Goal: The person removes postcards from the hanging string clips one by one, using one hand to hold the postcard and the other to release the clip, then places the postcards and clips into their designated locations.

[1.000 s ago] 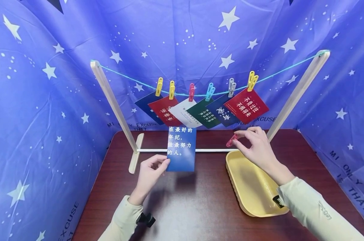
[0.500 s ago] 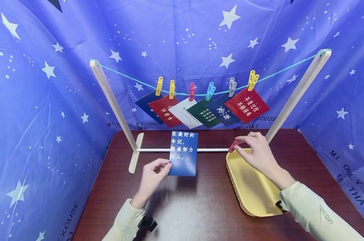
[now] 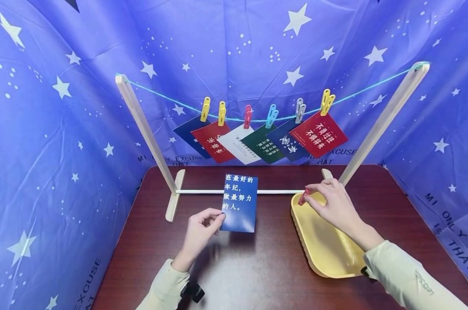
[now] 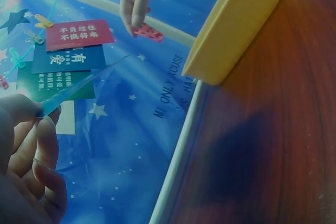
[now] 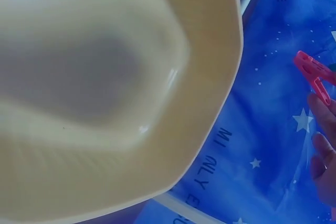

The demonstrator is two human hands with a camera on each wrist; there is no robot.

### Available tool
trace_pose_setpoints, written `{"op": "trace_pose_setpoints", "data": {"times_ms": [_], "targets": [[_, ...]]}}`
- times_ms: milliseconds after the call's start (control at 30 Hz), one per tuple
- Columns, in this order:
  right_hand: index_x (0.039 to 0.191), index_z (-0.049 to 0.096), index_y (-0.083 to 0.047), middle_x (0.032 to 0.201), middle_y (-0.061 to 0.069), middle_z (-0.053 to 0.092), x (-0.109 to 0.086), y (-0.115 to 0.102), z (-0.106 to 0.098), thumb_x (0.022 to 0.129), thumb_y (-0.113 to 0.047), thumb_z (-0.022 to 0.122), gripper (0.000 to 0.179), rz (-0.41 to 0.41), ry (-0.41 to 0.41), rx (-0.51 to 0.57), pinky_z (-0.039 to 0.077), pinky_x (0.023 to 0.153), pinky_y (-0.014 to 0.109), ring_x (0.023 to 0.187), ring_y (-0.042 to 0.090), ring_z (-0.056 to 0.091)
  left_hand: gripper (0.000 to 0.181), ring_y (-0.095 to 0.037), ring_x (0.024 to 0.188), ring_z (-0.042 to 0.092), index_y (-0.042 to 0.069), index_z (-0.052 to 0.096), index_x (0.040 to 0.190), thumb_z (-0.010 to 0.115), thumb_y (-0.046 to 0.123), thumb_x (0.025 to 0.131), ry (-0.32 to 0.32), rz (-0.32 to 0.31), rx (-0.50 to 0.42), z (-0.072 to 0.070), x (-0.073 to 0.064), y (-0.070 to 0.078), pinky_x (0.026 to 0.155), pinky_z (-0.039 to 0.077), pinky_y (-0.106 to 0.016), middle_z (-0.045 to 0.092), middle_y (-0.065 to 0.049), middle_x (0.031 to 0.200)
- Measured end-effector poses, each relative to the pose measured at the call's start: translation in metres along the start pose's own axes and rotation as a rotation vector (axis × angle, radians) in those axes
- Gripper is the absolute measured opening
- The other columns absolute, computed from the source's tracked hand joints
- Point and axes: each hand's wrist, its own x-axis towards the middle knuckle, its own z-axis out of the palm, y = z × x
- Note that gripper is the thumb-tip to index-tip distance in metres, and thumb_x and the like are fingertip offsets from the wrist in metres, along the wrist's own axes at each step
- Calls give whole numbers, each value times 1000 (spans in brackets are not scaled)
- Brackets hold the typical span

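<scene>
My left hand (image 3: 203, 232) pinches a blue card (image 3: 241, 204) with white lettering by its lower left edge, holding it up over the table in front of the rack. In the left wrist view the same card (image 4: 79, 85) shows nearly edge-on between thumb and fingers. Above the far end of the yellow basin, my right hand (image 3: 334, 209) pinches a small red clothespin (image 3: 304, 196). This clothespin (image 5: 313, 72) looks pink in the right wrist view, where only part of the right hand (image 5: 326, 153) shows at the right edge.
A teal cord (image 3: 367, 93) runs between two wooden posts, with several cards hanging from clothespins, a red card (image 3: 320, 137) rightmost. The yellow basin (image 3: 301, 241) stands on the right of the brown table (image 3: 257, 271). A white rod (image 3: 200, 192) joins the posts low down.
My left hand has lowered the blue card and brought it slightly right. The right hand has sunk a little toward the basin, and the clothespin has turned more upright in its fingers.
</scene>
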Motion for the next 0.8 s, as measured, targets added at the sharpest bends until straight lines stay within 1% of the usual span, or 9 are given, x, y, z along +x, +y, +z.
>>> {"op": "trace_pose_setpoints", "data": {"times_ms": [233,333,433,533,700,800], "targets": [[96,78,-11,89,-1,77,-8,3,4,82,-10,83,15,-8,-33,-11,38,82,43,92,24,54,4,-5,51,56,-3,77,93,77,1,91,13,-74,19,3,-4,-3,48,40,-16,71,-16,72],[95,77,-10,87,0,76,-11,5,6,81,-10,84,16,-16,-27,-18,39,82,45,92,25,54,5,-6,51,57,-3,77,92,78,1,91,12,-87,14,5,-6,-6,48,40,-16,72,-15,73],[94,76,-12,86,-2,76,-14,7,8,81,-10,84,16,-20,-29,-21,39,83,46,93,26,55,5,-8,50,57,-3,77,92,78,1,91,4,-96,8,5,-6,-8,48,43,-18,72,-15,73],[94,76,-13,86,-2,76,-18,8,11,80,-10,85,17,-22,-29,-26,39,84,46,95,27,56,4,-11,50,58,-4,77,93,77,0,91,-6,-108,9,5,-7,-11,48,48,-22,72,-16,73],[94,76,-11,88,0,76,-23,9,14,79,-9,85,18,-39,-26,-36,40,85,46,96,28,58,6,-12,51,59,-6,75,93,76,-1,91,-24,-130,16,4,-9,-15,49,54,-29,72,-17,75],[94,76,-10,89,1,77,-25,9,14,78,-9,85,18,-50,-26,-39,40,85,46,96,29,59,7,-10,51,59,-6,75,93,76,0,92,-37,-143,22,4,-9,-17,49,53,-25,73,-16,76]]}}
